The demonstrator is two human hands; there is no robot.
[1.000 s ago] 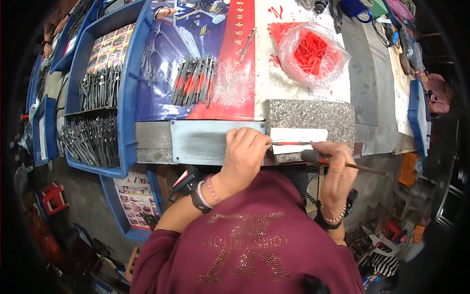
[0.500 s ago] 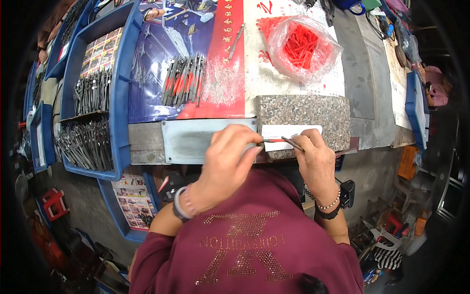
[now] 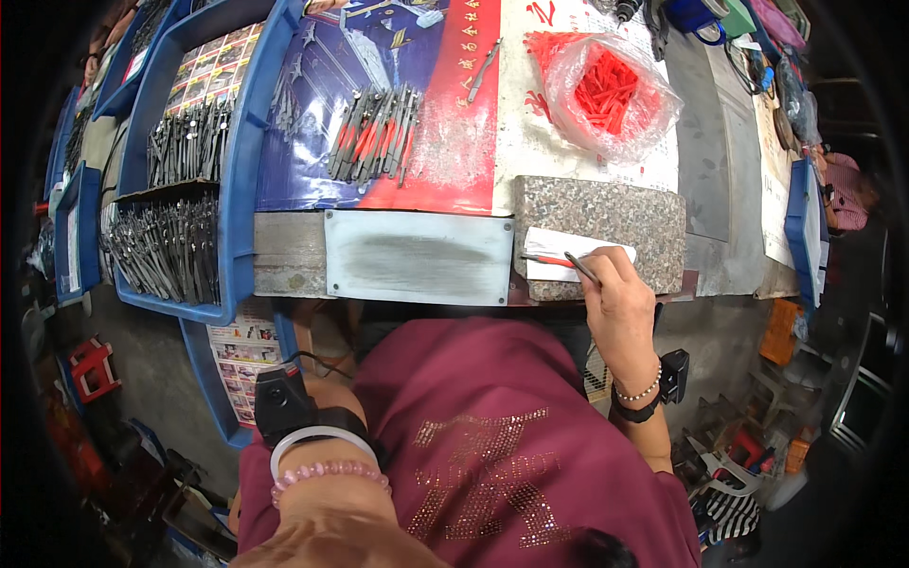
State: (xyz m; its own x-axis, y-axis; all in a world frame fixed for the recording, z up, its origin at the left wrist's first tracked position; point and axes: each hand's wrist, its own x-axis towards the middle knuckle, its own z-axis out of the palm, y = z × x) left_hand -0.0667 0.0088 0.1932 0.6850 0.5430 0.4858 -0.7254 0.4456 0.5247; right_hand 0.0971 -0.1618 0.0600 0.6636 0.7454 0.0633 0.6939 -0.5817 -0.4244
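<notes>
My right hand [image 3: 620, 308] is closed around a slim dark pen-shaped tool [image 3: 582, 268], held over a white pad [image 3: 592, 246] on a speckled stone block [image 3: 606, 201]. A slender piece with a dark tip and a red middle [image 3: 549, 260] lies across the pad. Its right end meets the dark tool by my fingers; I cannot tell whether the two are joined. My left hand [image 3: 331, 535] is raised close at the lower edge, away from the bench, its fingers cut off by the frame. A bangle and pink beads circle that wrist.
A worn grey-white plate [image 3: 417, 222] is fixed left of the block. Several slender dark-and-red pieces [image 3: 374, 137] lie beyond it. A clear plastic bag [image 3: 653, 118] holds red strips [image 3: 606, 90]. At left, a blue crate [image 3: 237, 208] contains many slim dark metal pieces [image 3: 166, 246].
My left hand has left the red piece and moved down toward me, to the lower edge. My right hand stays over the pad with the dark tool.
</notes>
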